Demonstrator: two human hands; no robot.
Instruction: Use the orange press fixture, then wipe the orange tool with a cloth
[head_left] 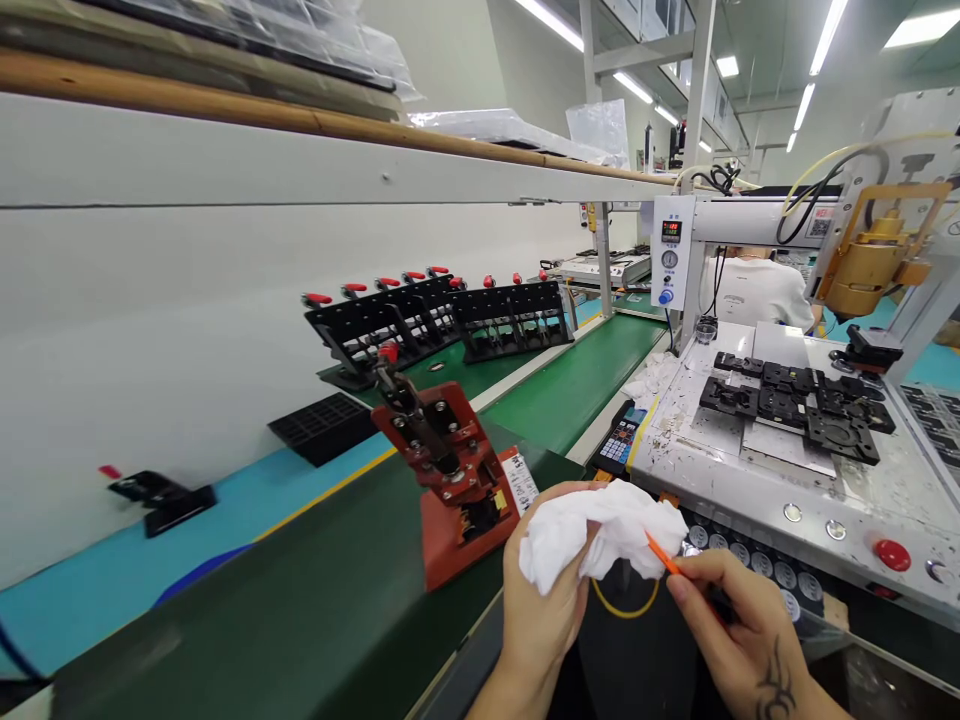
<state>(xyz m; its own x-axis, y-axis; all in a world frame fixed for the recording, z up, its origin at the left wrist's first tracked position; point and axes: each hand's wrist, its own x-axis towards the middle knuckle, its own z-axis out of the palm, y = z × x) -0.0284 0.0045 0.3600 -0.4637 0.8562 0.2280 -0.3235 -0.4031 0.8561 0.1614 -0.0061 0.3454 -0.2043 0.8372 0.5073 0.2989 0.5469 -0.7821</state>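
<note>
Crumpled white cloth (600,535), soft and wadded, sits bunched in your left hand (544,600), fingers curled shut around it. Your right hand (731,625) pinches a thin orange plastic stick (661,553), its tip touching the cloth. Just beside it, a red metal clamp fixture (450,480) rests on the green belt (315,600).

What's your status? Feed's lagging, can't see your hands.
Left hand gripping white cloth. Right hand pinching orange stick against cloth. Red clamp fixture close left, not touching.
</note>
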